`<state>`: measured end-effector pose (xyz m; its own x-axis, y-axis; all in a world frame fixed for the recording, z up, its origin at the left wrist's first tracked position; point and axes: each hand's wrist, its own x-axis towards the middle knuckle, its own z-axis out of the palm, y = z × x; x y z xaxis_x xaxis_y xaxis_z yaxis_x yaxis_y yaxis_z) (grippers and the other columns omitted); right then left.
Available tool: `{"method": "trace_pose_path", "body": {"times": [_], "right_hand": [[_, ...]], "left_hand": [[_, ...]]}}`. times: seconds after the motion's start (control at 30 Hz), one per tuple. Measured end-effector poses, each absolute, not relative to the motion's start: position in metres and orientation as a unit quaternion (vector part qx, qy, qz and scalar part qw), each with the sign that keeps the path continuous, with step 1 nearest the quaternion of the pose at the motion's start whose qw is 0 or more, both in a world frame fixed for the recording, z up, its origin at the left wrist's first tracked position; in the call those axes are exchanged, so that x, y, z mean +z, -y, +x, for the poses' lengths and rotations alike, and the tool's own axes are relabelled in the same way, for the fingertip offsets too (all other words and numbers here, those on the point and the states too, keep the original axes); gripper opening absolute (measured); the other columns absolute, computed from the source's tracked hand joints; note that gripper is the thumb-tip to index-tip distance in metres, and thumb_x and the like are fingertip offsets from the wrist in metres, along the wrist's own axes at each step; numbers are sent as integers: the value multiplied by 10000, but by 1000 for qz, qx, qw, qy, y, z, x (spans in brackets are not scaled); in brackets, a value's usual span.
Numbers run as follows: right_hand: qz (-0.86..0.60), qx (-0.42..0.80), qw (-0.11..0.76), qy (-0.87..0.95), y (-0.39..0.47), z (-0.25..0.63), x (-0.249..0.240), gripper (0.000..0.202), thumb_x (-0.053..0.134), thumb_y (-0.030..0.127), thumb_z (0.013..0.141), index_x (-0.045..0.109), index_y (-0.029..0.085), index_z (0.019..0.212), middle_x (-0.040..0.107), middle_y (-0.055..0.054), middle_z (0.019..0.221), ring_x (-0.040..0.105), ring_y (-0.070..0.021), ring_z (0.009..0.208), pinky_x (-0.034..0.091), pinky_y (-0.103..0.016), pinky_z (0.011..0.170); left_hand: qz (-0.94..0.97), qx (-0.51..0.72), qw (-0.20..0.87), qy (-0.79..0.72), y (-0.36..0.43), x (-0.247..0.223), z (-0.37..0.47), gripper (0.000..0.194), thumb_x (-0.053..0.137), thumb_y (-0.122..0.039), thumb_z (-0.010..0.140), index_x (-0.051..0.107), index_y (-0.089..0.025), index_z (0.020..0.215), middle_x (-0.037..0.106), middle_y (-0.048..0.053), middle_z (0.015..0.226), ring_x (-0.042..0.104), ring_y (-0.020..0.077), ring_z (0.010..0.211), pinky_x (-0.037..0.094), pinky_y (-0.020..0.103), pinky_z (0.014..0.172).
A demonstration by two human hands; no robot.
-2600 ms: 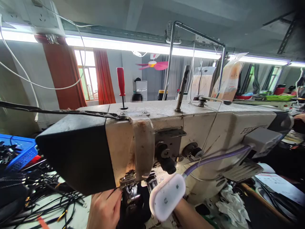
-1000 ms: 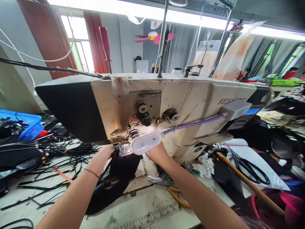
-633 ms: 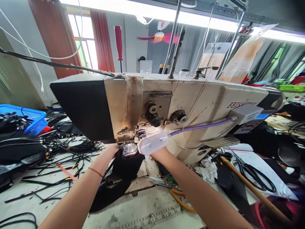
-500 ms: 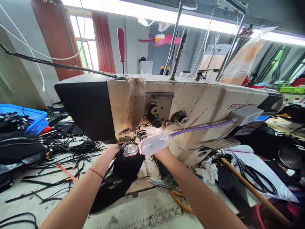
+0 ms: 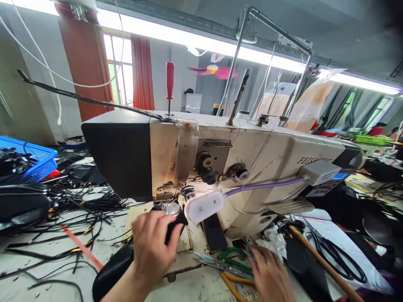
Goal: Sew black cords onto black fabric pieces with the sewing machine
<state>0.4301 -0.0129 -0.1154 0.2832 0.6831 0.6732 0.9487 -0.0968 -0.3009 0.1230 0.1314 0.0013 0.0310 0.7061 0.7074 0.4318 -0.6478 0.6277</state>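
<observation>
From where I stand, the person's right hand (image 5: 272,272) is low over the counter (image 5: 185,289), its bent fingers at the handles of the green-handled scissors (image 5: 232,253); I can't tell whether they grip them. Orange handles (image 5: 231,287) lie just beside those. The left hand (image 5: 153,243) is further left, fingers curled and thumb apart, over the black cloth (image 5: 111,268). Whether they pinch it, I can't tell. That cloth lies partly hidden under the hand and wrist, by the metal foot (image 5: 172,209) of the sewing machine (image 5: 261,147).

Left of the hand, a red strip (image 5: 82,247) lies among loose black cords (image 5: 100,205). To the right, a wooden stick (image 5: 324,262) slants beside big black scissors (image 5: 346,260) on white paper (image 5: 368,268). A dark phone (image 5: 214,233) lies behind the green handles, near the glowing lamp (image 5: 204,206).

A blue basket (image 5: 39,165) stands off left, and a red screwdriver (image 5: 170,82) stands upright on the machine's top. Farther back are a pink fan (image 5: 217,72) and red curtains (image 5: 143,75).
</observation>
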Motion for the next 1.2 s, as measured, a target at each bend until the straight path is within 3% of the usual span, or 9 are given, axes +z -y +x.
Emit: {"method": "trace_pose_path", "body": {"times": [0.03,0.1,0.2,0.3,0.37,0.6,0.8,1.0,1.2], "right_hand": [[-687,-164,399,584,4,419,-108,247,460,270,893,681,280,1003,679,-166,935,650,-430,873,507,-624,748],[-633,-113,421,640,-23,391,-86,276,459,230,933,627,328,1129,684,-84,987,655,-314,911,544,-498,807],[-562,-1,429,707,-68,348,-51,318,475,225,970,522,267,1281,650,-67,1167,637,-202,1023,553,-320,849],[-470,80,420,772,-91,318,-29,92,570,283,940,606,212,986,670,-31,965,633,-166,904,524,-267,795],[-424,87,420,797,-92,300,-23,167,579,308,932,569,200,806,637,-15,829,601,-156,810,487,-258,721],[-395,31,510,763,-87,261,-31,162,511,197,926,496,193,765,558,-2,700,534,-118,635,398,-223,553],[-302,-281,418,810,-107,285,-11,219,494,90,946,667,128,1075,718,-110,910,653,-192,844,563,-305,699],[-249,-331,445,794,-129,289,-20,212,521,108,933,726,123,980,745,-95,890,671,-213,841,581,-378,758],[-289,-295,537,735,-145,279,-51,248,503,213,988,718,206,1111,764,-55,878,709,-191,810,607,-316,726]], "left_hand": [[744,535,30,-400,-123,2,133,200,669,-425,853,709,-232,820,674,64,845,528,257,838,355,411,773],[779,481,-88,-392,-114,2,148,143,639,-326,893,713,-210,856,666,87,853,499,258,807,319,384,710],[813,476,-59,-331,-111,-3,147,165,543,-199,947,678,-218,854,679,59,886,515,240,873,320,370,780],[843,483,13,-237,-116,-11,115,185,496,-127,956,630,-241,899,710,-8,868,544,214,956,288,374,914],[847,480,18,-227,-124,-12,88,183,504,-100,937,606,-248,897,702,-32,818,553,197,940,276,363,944],[844,375,183,-337,-161,12,66,187,512,-291,941,650,-233,830,671,15,816,575,215,918,417,336,853],[794,366,224,-430,-169,19,91,249,526,-379,852,646,-217,705,706,43,768,632,237,794,461,350,759],[777,339,283,-449,-175,26,92,318,527,-430,843,749,-210,784,771,60,858,684,278,858,492,359,787],[712,355,422,-434,-183,24,93,268,580,-380,782,783,-208,816,797,24,827,727,289,920,526,348,900]]}}
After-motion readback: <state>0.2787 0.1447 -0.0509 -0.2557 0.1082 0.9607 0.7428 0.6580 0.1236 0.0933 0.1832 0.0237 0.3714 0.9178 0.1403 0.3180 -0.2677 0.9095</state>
